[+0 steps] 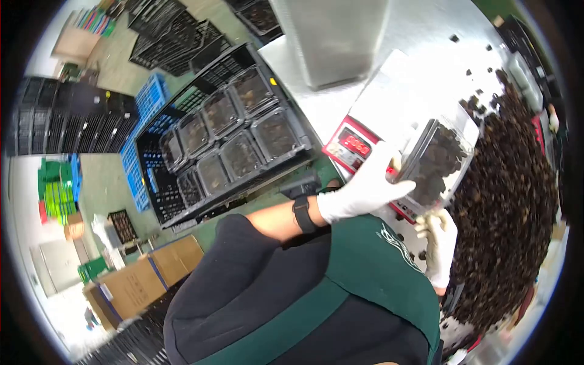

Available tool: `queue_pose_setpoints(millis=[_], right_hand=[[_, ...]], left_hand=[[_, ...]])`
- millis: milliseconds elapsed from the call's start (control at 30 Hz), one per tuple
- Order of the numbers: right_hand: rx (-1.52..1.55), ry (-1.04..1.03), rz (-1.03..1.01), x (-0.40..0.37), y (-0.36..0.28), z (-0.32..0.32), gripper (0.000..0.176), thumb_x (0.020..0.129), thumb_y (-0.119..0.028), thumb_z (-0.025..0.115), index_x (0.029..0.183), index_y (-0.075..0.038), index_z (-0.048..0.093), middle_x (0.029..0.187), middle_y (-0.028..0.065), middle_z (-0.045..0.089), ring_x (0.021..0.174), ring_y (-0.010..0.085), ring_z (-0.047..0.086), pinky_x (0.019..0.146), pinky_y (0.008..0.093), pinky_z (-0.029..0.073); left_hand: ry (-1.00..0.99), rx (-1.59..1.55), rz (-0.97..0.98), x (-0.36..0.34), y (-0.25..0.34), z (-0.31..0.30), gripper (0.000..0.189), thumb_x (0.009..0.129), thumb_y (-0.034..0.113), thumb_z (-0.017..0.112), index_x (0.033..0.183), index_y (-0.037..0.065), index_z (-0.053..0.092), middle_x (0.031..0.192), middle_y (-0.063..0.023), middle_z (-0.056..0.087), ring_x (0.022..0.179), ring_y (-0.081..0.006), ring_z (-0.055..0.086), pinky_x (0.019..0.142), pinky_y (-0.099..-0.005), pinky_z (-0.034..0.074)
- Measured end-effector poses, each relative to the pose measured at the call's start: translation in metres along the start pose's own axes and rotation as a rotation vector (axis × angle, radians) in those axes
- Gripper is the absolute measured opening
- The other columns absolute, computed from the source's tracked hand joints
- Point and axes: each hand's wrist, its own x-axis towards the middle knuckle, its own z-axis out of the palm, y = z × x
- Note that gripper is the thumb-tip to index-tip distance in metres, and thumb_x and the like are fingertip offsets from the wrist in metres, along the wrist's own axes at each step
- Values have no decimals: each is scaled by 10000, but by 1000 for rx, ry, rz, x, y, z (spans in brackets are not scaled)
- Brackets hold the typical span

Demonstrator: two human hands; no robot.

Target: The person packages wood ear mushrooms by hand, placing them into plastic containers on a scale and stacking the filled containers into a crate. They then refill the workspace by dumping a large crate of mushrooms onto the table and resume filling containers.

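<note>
A clear plastic box (435, 161) of dark brown pieces, its lid raised on one side, sits at the red and white scale (353, 146) with a lit red display. My left hand (371, 185), in a white glove with a black watch at the wrist, reaches to the near left edge of the box with thumb and fingers apart. Close to the box's lower corner is my right hand (438, 240), also white-gloved, its fingers curled; what they hold, if anything, is too small to make out. A large heap of dark pieces (505, 213) lies to the right.
A black crate (228, 146) with filled, lidded boxes stands left of the metal table (438, 30). A stack of clear containers (331, 42) is at the table's back. Further left are stacked black crates (73, 118), a blue crate (135, 152) and a cardboard box (143, 283).
</note>
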Motion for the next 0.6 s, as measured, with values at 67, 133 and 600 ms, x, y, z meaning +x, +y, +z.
queue_pose_setpoints(millis=[67,133,600], right_hand=[[-72,-73,-24,0,-16,5,74,946,-70,580,957,-1,606,818,124,698,647,124,643,597,225,504],[-147,-149,-42,3,-36,21,62,938,-57,592,947,3,607,808,120,694,644,117,635,597,224,499],[-186,-435,-40,36,-45,67,308,983,-44,533,1280,24,578,963,66,676,827,91,597,791,230,492]], left_hand=[[22,-233,-211,-15,7,-7,528,838,64,773,1239,73,429,1194,-46,440,1040,-119,506,867,-294,491],[48,-294,-231,-24,28,-29,720,824,131,800,1402,61,377,1320,-86,457,1156,-148,496,981,-337,458],[555,-325,-551,-133,-37,-266,566,947,281,612,1432,63,419,1349,-133,561,1178,-293,599,888,-396,517]])
